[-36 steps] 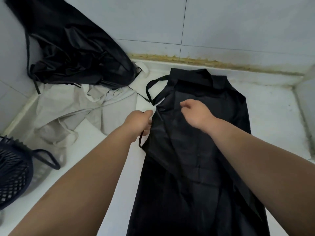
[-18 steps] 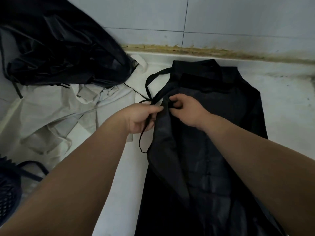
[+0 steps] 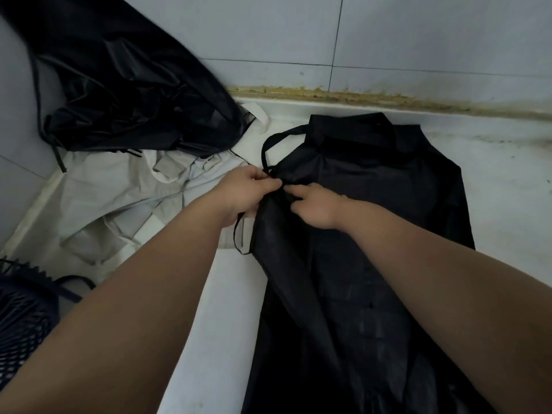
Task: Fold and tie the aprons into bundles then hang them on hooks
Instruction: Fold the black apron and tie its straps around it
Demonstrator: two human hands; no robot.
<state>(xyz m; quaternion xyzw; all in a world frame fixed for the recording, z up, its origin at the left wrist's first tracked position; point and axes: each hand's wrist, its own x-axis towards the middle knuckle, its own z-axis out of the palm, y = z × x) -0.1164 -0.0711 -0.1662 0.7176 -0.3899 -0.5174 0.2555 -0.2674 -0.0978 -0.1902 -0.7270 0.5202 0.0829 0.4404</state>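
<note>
— Where's our black apron (image 3: 388, 189)?
— Lying flat, just right of the grey cloth heap (image 3: 119, 198). Our left hand (image 3: 248, 192) pinches its waist strap (image 3: 239, 243); our right hand (image 3: 313, 207) pinches the folded edge nearest that heap.
— How will it handle?
— Thin, limp, probably slippery. We'd grip strap and hem, not mid-panel.

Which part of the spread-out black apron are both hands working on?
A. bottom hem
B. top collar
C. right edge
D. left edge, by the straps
D: the left hand and right hand meet at the left edge of the black apron, both pinching fabric there.
</note>
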